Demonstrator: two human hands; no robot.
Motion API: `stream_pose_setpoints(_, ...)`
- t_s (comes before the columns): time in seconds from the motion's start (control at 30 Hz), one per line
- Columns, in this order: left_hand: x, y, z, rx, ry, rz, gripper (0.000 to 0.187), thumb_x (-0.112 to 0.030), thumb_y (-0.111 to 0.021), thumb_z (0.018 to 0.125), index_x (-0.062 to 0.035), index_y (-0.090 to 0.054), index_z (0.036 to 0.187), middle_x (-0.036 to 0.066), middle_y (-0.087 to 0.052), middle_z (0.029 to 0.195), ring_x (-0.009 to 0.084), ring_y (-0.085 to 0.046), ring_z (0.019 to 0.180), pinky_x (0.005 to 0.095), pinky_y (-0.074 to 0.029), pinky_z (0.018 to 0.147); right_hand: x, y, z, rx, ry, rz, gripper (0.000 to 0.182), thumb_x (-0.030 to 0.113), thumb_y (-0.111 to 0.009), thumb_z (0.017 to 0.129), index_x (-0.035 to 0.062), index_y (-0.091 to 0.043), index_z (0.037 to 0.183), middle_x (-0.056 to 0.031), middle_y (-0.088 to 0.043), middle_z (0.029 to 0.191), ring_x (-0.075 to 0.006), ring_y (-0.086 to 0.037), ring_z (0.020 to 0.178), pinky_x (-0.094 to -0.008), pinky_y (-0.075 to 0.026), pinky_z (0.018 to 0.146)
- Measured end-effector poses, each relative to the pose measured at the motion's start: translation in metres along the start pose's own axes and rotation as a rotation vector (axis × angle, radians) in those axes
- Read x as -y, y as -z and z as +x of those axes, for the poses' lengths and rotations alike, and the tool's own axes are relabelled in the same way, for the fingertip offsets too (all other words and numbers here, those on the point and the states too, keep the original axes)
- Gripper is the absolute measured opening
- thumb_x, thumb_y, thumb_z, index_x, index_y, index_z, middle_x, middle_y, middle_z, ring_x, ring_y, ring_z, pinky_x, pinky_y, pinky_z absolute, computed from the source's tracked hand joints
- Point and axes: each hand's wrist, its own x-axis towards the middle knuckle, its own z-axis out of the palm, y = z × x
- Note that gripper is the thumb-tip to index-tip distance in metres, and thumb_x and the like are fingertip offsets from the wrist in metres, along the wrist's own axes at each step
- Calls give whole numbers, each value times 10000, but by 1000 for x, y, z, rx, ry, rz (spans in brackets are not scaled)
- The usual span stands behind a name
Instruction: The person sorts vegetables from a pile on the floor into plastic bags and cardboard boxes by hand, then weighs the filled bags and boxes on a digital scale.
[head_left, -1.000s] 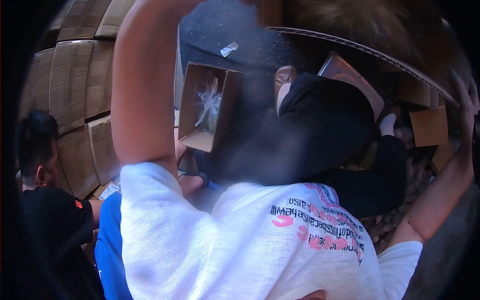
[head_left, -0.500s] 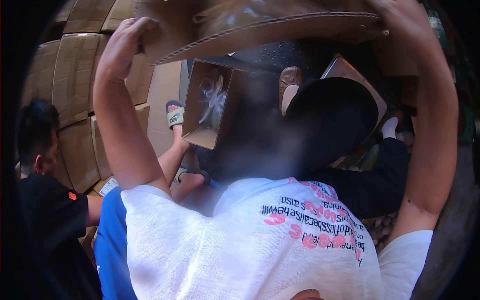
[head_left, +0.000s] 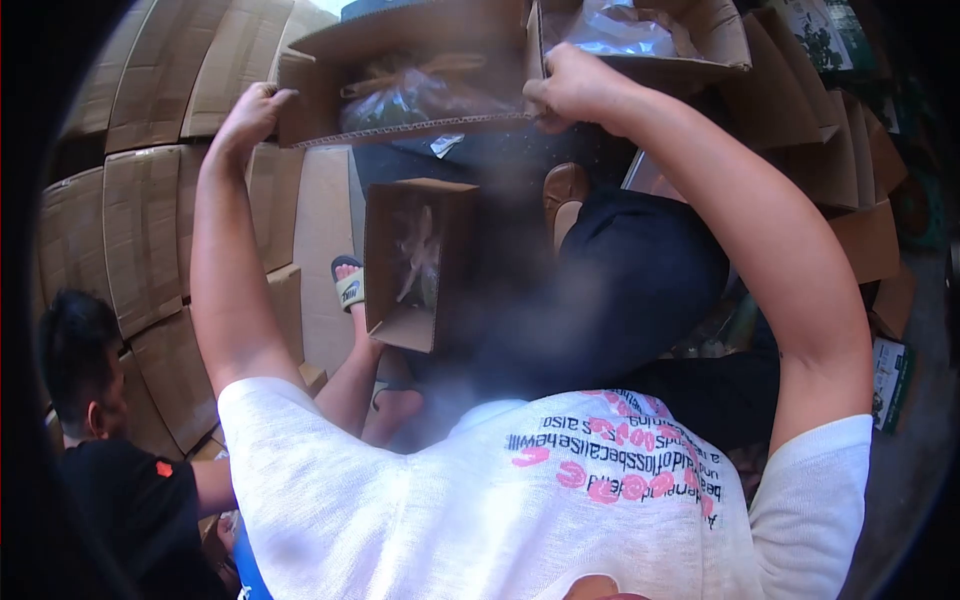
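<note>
An open cardboard box is held between my two hands at the top of the view. Inside it lies a tied clear plastic bag with something greenish in it. My left hand is closed on the box's left end. At the opposite end my right hand grips the edge, close against a second open box holding a clear plastic bag. Below the held box, a third open box also contains a knotted clear bag.
Stacked closed cartons form a wall at left. A person in a black shirt sits low beside them. A sandalled foot is beside the third box, and a brown shoe is farther right. Flattened cardboard leans at upper right.
The held box looks smaller and farther from me, with its contents now showing. My right hand has moved left with its end. The second box has come into view beside it.
</note>
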Motion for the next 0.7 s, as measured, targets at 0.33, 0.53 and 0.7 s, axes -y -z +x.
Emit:
stream_pose_setpoints(0.33, 67, -44, 51, 249, 13, 92, 236, -160, -510, 893, 37, -624, 955, 62, -621, 715, 151, -568, 582, 310, -455, 507, -35, -4, 20, 229, -6, -274, 243, 174, -554, 747, -28, -673, 810, -202, -657, 826, -294, -645, 813, -394, -506, 732)
stream_pose_setpoints(0.53, 134, -90, 92, -90, 46, 350, 317, -190, -544, 894, 82, -598, 1046, 226, -654, 931, 308, -636, 874, 384, -461, 791, -76, 71, -71, -93, 461, -136, 339, 159, -526, 847, 9, -578, 1146, -208, -616, 1081, -341, -586, 1021, -379, -445, 903)
stream_pose_setpoints(0.7, 100, -83, 103, -248, 153, 554, 439, -202, -562, 877, 53, -483, 1225, 250, -550, 1170, 353, -546, 1061, 403, -422, 910, -209, 182, -158, -536, 121, 88, 277, 113, -578, 818, 6, -623, 1070, -171, -666, 953, -236, -668, 835, -334, -528, 754)
